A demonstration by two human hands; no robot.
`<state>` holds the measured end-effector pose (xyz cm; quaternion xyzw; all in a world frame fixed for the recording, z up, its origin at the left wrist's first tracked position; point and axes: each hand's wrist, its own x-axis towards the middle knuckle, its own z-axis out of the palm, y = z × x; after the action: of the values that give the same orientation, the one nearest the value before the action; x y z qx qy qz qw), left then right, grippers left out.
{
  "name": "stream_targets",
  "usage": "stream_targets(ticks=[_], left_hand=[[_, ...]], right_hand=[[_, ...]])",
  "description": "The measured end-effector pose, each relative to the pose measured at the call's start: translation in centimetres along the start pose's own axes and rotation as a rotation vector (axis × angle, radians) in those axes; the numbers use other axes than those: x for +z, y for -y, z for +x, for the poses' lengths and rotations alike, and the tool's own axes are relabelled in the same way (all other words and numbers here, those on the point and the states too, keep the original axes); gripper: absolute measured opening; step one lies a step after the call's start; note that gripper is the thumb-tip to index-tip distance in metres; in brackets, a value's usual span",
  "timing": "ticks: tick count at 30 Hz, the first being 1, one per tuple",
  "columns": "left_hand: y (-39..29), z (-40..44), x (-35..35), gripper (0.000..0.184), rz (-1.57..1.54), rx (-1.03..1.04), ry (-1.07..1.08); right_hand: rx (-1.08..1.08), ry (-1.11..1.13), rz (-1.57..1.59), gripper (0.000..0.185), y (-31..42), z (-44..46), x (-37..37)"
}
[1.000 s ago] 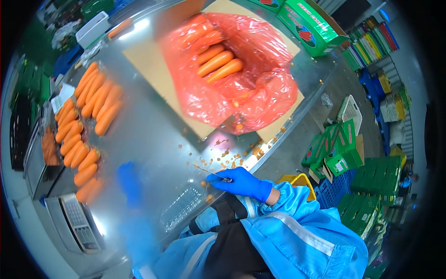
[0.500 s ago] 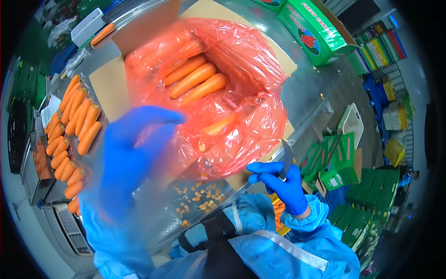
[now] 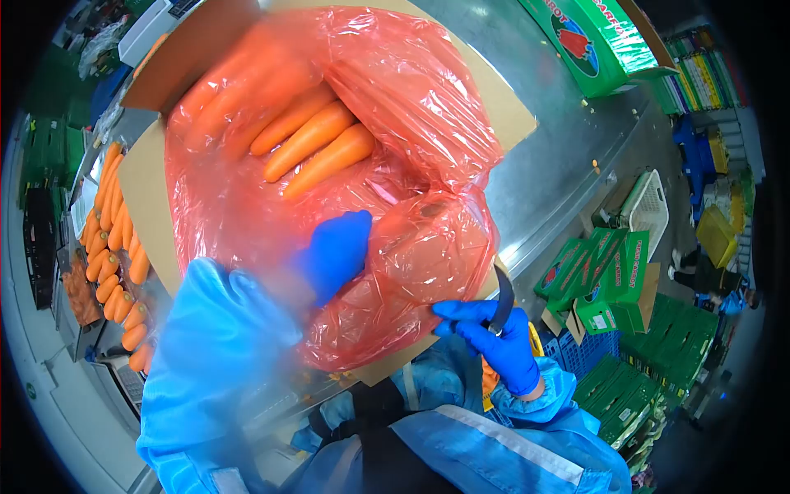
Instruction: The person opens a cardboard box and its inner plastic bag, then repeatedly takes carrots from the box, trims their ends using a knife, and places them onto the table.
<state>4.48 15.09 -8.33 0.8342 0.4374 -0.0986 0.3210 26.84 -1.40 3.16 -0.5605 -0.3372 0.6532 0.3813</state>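
A cardboard box [image 3: 506, 103] lined with a red plastic bag [image 3: 411, 70] lies before me. Several carrots [image 3: 317, 140] show through the bag's opening, side by side. My left hand [image 3: 337, 251], in a blue glove, is down in the lower part of the bag with its fingers curled closed. Whatever it grips, if anything, is hidden. Beside the box's near right corner, my right hand [image 3: 504, 350], also gloved in blue, holds a small knife [image 3: 504, 300] with a dark, curved blade pointing upward. Its fingers touch or nearly touch the bag's edge.
Rows of carrots [image 3: 111, 247] lie left of the box on the metal table [image 3: 559, 156]. A green carrot carton [image 3: 588, 41] stands at the upper right. Green cartons [image 3: 609, 280], a white crate [image 3: 646, 206] and green crates [image 3: 675, 329] are lower right.
My left hand has moved right and down into the bag, its fingers now curled. The loose carrot seen there before is out of sight. My right hand still holds the knife.
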Motion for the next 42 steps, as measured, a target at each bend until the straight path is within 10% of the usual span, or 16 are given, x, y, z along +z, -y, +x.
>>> stream_targets(ticks=[8,12,18,23,30,36,42], left_hand=[[0.3,0.1,-1.1,0.036,0.034,0.036,-0.056],[3.3,0.1,-3.3,0.025,-0.547,-0.037,0.025],[0.1,0.1,-3.3,0.026,-0.141,-0.067,-0.026],[2.3,2.2,5.1,0.028,-0.322,0.13,-0.554],[5.5,5.0,3.6,0.03,-0.162,0.21,-0.048],[4.8,5.2,2.0,0.026,-0.049,0.215,-0.052],[7.2,2.6,-2.7,0.029,-0.748,0.377,-0.127]], right_hand=[[-0.006,0.0,-0.03,0.025,-0.4,0.6,-0.3],[0.014,-0.039,0.002,0.026,-1.2,-0.7,0.1],[-0.013,-0.037,-0.012,0.026,-1.6,-2.1,1.3],[-0.05,-0.079,-0.073,0.025,-2.2,-3.6,1.7],[-0.08,-0.129,-0.097,0.026,-3.7,-5.5,2.3],[-0.153,-0.126,-0.095,0.025,-4.3,-6.7,3.7],[-0.181,-0.159,-0.134,0.025,-5.0,-7.9,3.6]])
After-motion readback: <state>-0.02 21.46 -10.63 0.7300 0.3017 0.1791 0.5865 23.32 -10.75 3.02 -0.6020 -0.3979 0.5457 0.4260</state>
